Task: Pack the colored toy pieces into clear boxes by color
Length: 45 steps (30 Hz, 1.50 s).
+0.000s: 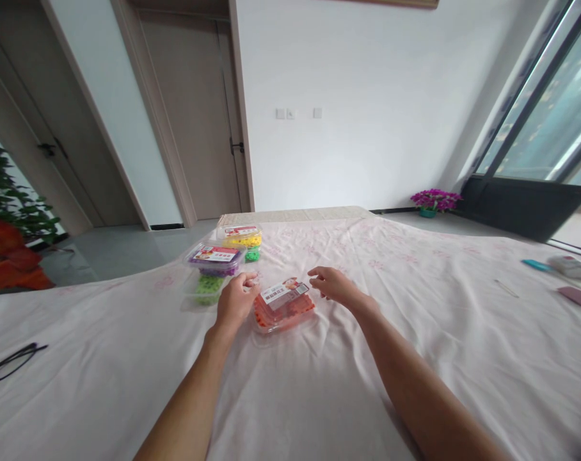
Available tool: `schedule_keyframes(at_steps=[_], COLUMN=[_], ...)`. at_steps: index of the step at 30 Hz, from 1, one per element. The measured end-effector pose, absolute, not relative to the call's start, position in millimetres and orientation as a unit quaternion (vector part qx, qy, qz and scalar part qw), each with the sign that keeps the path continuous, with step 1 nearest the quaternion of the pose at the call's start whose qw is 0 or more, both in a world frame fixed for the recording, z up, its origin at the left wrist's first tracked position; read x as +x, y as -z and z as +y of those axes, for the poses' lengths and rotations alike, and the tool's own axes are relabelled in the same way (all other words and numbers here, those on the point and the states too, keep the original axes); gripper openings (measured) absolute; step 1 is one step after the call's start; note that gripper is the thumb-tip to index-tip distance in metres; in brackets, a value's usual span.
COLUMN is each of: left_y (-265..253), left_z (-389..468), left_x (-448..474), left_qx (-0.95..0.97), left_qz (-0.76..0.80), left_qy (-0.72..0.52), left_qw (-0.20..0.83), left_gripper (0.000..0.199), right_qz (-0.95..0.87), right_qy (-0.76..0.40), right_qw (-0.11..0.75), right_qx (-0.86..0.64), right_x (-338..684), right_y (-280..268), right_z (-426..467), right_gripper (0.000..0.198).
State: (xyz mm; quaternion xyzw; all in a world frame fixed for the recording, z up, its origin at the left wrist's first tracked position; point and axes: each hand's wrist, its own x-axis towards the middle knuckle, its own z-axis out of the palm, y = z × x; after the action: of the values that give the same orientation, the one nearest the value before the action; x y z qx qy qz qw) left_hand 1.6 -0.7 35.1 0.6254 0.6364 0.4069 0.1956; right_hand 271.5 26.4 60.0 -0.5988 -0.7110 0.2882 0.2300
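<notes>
A clear plastic box [283,314] of orange-red pieces, with a white printed label on its lid, sits on the pale cloth between my two hands. By its left edge is my left hand [237,298], fingers loosely bent and apart; whether the fingertips touch the box I cannot tell. My right hand [337,286] hovers just off the box's upper right corner, fingers half curled with nothing between them. To the left of my left hand, a box of purple pieces [216,257] rests on a box of green pieces [208,289]. Behind them a box of yellow pieces [242,238] sits above bright green pieces [253,254].
Black-framed glasses [12,363] lie at the left on the cloth [127,358]. Toward the right edge are a blue item [536,265], a whitish packet [571,267], a dark red item [578,296] and a thin stick [506,289]. Purple flowers [436,200] stand on the floor beyond.
</notes>
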Motion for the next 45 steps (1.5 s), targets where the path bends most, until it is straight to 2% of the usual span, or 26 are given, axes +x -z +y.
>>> schedule_keyframes(at_steps=[4, 7, 9, 13, 16, 20, 26, 29, 32, 36, 40, 45], left_y=[-43, -48, -49, -53, -60, -64, -51, -47, -47, -53, -61, -65], left_z=[-4, -5, -5, -11, -19, -24, -16, -13, -14, -18, -23, -27], left_x=[0, -7, -12, -20, -22, -22, -12, -6, -5, -9, -14, -12], left_qx=[0.631, 0.631, 0.627, 0.597, 0.585, 0.566, 0.530, 0.517, 0.511, 0.506, 0.530, 0.562], left_qz=[0.674, 0.701, 0.704, 0.663, 0.610, 0.563, 0.547, 0.554, 0.554, 0.559, 0.530, 0.502], left_qy=[-0.354, -0.298, -0.272, -0.255, -0.258, -0.273, -0.378, -0.405, -0.394, -0.351, -0.323, -0.307], left_qw=[0.152, 0.146, 0.191, 0.372, 0.468, 0.537, 0.527, 0.512, 0.526, 0.555, 0.578, 0.581], left_gripper=[0.036, 0.041, 0.051, 0.077, 0.092, 0.101, 0.093, 0.093, 0.092, 0.096, 0.107, 0.113], right_qz=[-0.724, -0.736, -0.745, -0.746, -0.736, -0.699, -0.630, -0.602, -0.595, -0.573, -0.545, -0.543], right_qy=[-0.289, -0.272, -0.252, -0.257, -0.289, -0.374, -0.465, -0.493, -0.491, -0.457, -0.468, -0.467], right_qw=[0.192, 0.164, 0.146, 0.134, 0.166, 0.228, 0.318, 0.340, 0.370, 0.420, 0.431, 0.431], right_qx=[-0.596, -0.598, -0.600, -0.600, -0.589, -0.565, -0.535, -0.528, -0.517, -0.535, -0.545, -0.549], right_x=[271, 268, 266, 265, 268, 271, 273, 275, 275, 268, 262, 266], right_y=[-63, -68, -71, -70, -61, -50, -50, -48, -42, -32, -26, -22], right_z=[22, 17, 14, 14, 21, 27, 23, 24, 28, 31, 32, 37], right_gripper=[0.039, 0.043, 0.044, 0.048, 0.047, 0.051, 0.054, 0.044, 0.026, 0.031, 0.033, 0.025])
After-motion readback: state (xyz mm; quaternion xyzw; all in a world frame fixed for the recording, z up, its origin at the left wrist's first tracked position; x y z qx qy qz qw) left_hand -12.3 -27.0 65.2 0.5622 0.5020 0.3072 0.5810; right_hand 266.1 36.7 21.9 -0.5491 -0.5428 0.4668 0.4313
